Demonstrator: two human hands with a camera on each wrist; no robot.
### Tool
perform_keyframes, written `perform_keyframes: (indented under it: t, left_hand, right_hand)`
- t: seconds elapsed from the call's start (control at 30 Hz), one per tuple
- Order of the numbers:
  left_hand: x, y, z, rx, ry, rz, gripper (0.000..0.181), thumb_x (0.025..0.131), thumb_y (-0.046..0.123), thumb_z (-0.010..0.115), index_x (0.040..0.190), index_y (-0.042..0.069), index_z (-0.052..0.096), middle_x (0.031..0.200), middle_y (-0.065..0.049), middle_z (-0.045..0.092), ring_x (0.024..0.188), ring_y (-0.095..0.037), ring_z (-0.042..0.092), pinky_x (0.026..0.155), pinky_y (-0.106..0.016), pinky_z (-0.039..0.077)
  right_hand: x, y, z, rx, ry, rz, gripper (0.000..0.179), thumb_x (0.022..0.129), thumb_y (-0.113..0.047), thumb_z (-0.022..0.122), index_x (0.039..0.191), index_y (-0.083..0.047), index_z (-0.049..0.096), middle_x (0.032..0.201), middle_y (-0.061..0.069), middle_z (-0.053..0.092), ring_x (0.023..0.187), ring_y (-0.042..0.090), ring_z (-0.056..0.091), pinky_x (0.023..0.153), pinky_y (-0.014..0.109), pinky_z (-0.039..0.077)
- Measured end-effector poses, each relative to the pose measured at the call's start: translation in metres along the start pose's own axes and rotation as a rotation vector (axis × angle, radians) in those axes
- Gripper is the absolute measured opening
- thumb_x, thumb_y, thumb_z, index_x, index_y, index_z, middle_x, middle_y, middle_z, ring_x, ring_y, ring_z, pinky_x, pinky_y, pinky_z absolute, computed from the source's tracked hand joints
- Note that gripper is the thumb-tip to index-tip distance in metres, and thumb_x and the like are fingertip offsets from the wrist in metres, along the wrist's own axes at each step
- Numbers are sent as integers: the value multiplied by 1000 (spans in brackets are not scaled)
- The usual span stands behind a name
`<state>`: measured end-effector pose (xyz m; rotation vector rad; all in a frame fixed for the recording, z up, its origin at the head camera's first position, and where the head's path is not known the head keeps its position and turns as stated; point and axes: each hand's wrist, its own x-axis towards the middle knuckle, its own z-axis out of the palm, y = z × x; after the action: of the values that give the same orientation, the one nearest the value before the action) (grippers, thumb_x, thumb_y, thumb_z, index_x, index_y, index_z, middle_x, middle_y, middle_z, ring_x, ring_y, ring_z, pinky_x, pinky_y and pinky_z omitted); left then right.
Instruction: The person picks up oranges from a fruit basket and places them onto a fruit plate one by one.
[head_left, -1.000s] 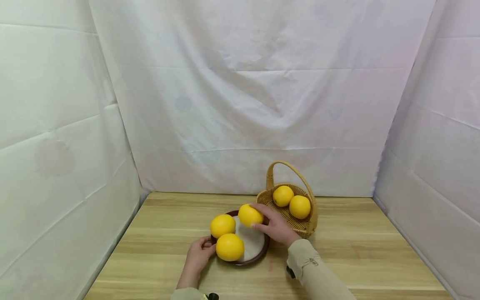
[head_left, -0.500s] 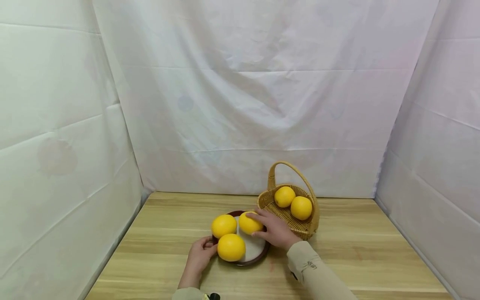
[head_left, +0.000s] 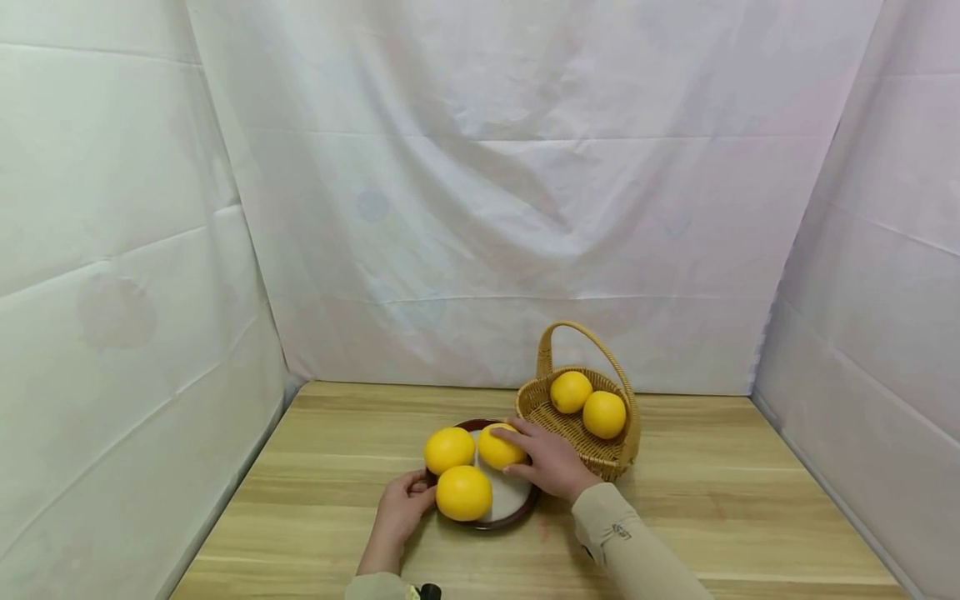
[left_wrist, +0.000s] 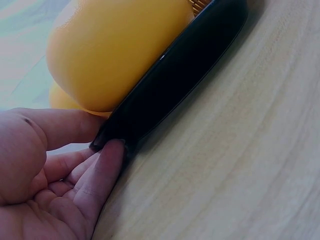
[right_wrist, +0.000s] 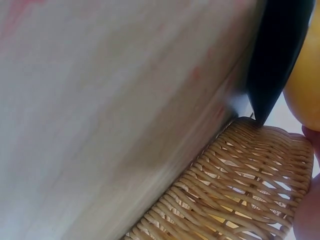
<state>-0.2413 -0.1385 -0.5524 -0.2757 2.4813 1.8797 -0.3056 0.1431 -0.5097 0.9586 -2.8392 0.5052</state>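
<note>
A round plate (head_left: 512,500) with a white inside and dark brown rim bears three yellow-skinned oranges. My left hand (head_left: 401,510) pinches its left rim; in the left wrist view the thumb and fingers lie on either side of the dark edge (left_wrist: 175,75). At the plate's far right, my right hand (head_left: 553,462) holds one orange (head_left: 497,450), fingers over its top and thumb on the near side. The other two, a far-left orange (head_left: 449,450) and a front orange (head_left: 464,493), rest untouched. The right wrist view shows only a sliver of the right hand (right_wrist: 309,212).
Just right of the plate stands a wicker basket (head_left: 558,429) with a tall arched handle (head_left: 592,339). Two oranges (head_left: 603,414) lie inside it. The wooden table (head_left: 720,500) is bounded by white cloth (head_left: 480,208) at the back and sides.
My right hand has lowered its orange onto the plate, and still holds it there. The left hand has stayed on the rim. Over the last half second almost nothing has moved.
</note>
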Motion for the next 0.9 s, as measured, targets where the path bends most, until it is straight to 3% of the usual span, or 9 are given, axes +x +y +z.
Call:
perform_keyframes:
  t: [0.33, 0.73, 0.9]
  left_hand:
    - [0, 0, 1, -9, -6, 9, 49, 90, 15, 75, 131, -8, 61, 104, -12, 65, 90, -16, 61, 79, -28, 52]
    - [0, -1, 0, -16, -10, 7, 48, 90, 15, 75, 130, -8, 61, 103, -11, 65, 89, -15, 60, 77, -28, 51]
    - [0, -1, 1, -16, -8, 10, 48, 90, 15, 75, 130, -8, 62, 102, -11, 65, 89, -16, 60, 75, -27, 51]
  right_hand:
    - [2, -2, 2, -14, 18, 2, 63, 93, -49, 67, 151, -43, 43, 157, 11, 45, 137, 36, 51, 99, 61, 47]
    - [3, -3, 8, -114, 71, 3, 63, 93, -51, 67, 150, -45, 42, 156, 3, 46, 133, 29, 56, 96, 54, 51]
    - [4, -1, 8, -75, 61, 5, 64, 93, -50, 68, 151, -43, 42, 158, 4, 44, 135, 29, 54, 96, 55, 50]
